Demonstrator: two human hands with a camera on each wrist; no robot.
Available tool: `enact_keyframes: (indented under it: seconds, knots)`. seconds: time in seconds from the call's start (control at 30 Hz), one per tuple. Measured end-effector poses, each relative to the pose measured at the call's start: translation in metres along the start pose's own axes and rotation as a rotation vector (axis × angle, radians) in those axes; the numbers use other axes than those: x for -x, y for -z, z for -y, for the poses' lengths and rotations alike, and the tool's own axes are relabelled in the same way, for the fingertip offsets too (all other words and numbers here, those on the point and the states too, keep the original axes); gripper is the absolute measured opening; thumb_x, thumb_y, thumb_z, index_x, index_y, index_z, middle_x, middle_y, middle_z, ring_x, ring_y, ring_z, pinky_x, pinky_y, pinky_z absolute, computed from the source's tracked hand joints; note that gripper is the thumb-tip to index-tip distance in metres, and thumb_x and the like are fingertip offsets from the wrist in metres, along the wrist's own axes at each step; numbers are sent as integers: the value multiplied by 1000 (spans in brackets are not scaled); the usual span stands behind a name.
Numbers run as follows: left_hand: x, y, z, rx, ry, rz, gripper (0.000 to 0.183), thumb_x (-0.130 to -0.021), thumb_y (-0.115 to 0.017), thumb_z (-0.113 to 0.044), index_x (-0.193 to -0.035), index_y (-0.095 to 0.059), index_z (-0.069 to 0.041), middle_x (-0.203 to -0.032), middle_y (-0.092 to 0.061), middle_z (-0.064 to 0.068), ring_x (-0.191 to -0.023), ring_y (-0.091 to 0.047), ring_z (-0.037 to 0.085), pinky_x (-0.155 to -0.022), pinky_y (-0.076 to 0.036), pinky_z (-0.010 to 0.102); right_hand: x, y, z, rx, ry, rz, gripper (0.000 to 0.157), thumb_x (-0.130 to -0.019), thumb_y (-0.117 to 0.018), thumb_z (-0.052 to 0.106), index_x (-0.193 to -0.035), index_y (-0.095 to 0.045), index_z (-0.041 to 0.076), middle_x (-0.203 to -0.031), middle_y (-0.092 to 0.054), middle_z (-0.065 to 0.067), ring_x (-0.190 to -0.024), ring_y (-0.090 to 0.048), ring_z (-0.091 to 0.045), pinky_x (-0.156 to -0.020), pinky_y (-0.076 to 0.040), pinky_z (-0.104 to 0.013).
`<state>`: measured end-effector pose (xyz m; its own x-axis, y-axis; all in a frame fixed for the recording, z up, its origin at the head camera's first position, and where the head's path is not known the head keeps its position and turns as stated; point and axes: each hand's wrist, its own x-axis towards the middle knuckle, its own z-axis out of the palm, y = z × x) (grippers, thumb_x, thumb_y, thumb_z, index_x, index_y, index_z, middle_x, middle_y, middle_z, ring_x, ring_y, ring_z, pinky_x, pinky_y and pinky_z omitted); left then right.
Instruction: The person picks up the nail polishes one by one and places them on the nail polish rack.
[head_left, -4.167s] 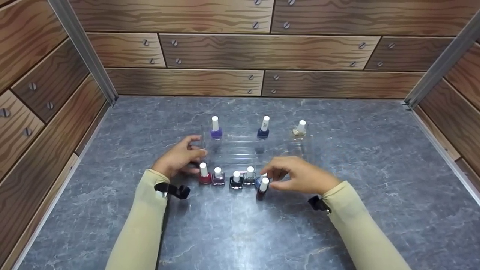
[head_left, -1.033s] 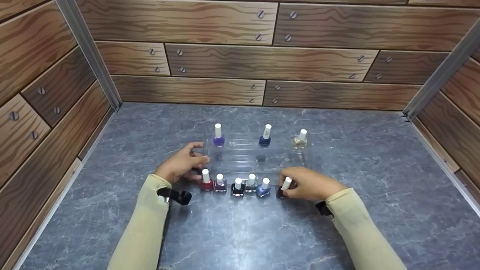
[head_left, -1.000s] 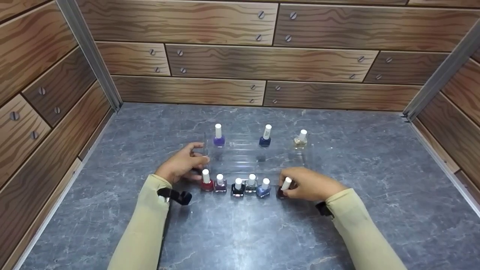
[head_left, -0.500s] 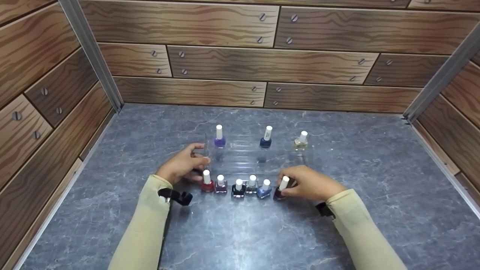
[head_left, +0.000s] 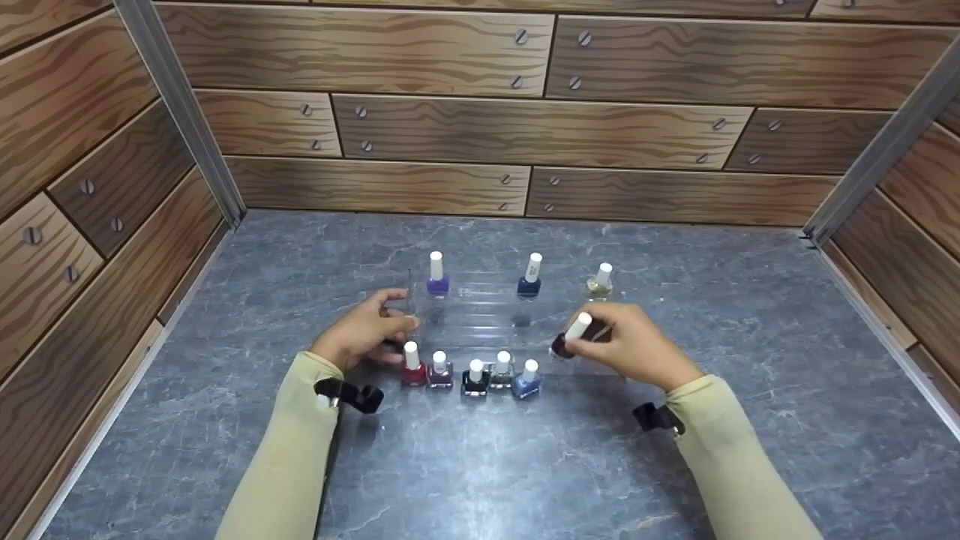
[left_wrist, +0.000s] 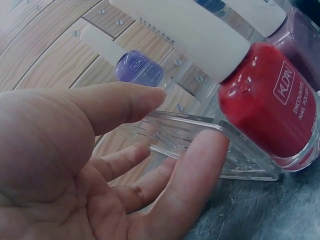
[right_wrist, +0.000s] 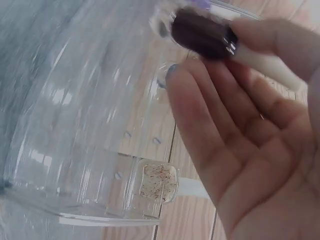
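My right hand (head_left: 637, 345) pinches a dark maroon nail polish bottle (head_left: 561, 345) by its white cap, tilted over a clear plastic stepped rack (head_left: 480, 319). In the right wrist view that bottle (right_wrist: 202, 32) looks slightly blurred. At the rack's left end my left hand (head_left: 364, 326) holds the side panel, thumb over its edge and fingers outside. Close to the left hand stands a red nail polish bottle (left_wrist: 272, 102). Beside it in the front row are plum (head_left: 440, 373), black (head_left: 475, 381), glittery grey (head_left: 501, 373) and light blue (head_left: 527, 382) bottles.
On the rack's back step stand purple (head_left: 438, 283), navy (head_left: 529, 285) and gold-flecked (right_wrist: 159, 181) nail polish bottles, spaced apart. The grey marbled tabletop (head_left: 480, 480) is bounded by wood-patterned walls (head_left: 435, 124) at the back and sides.
My right hand took hold of the maroon bottle near the light blue one, moved it right, then raised it away from the front row over the rack. The left hand stays at the rack's side.
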<state>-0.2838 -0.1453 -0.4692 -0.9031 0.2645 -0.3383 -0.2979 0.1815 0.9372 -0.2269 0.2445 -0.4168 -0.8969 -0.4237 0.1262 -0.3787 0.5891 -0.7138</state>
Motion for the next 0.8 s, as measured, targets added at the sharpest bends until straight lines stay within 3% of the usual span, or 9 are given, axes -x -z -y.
enact_keyframes:
  seconds: [0.17, 0.33, 0.47, 0.6, 0.8]
  knots:
    - [0, 0, 0, -3, 3, -3, 72, -98, -71, -13, -159, -33, -17, -143, -50, 19, -101, -60, 24, -67, -66, 32, -1, 2, 3, -45, 5, -187, 8, -94, -75, 10, -100, -71, 7, -90, -69, -6, -74, -63, -21, -63, -58, -25]
    - [0, 0, -1, -1, 5, -2, 73, -97, -72, -14, -159, -33, -17, -143, -51, 18, -101, -60, 24, -69, -66, 33, -5, 2, 3, -159, 93, -425, 12, -93, -70, -7, -103, -70, -1, -100, -70, -12, -87, -67, -10, -78, -60, -18]
    - [1, 0, -2, -8, 7, 0, 73, -97, -73, -14, -159, -34, -18, -144, -51, 18, -102, -60, 25, -70, -66, 34, -6, 4, 3, -233, 139, -584, 16, -90, -70, -12, -106, -68, -6, -104, -70, -18, -89, -68, -7, -81, -60, -17]
    - [1, 0, -3, -9, 9, 0, 73, -97, -73, -14, -159, -34, -18, -144, -51, 18, -102, -61, 25, -70, -66, 33, -6, 6, 0, -250, 131, -654, 18, -90, -72, -10, -107, -67, -7, -104, -71, -20, -88, -69, -6, -79, -60, -16]
    - [1, 0, -2, -10, 14, 0, 73, -97, -72, -14, -159, -33, -18, -145, -50, 18, -106, -60, 27, -71, -67, 34, -9, 7, -11, -180, 94, -648, 16, -90, -74, -6, -105, -69, -5, -101, -72, -16, -89, -69, -4, -77, -61, -16]
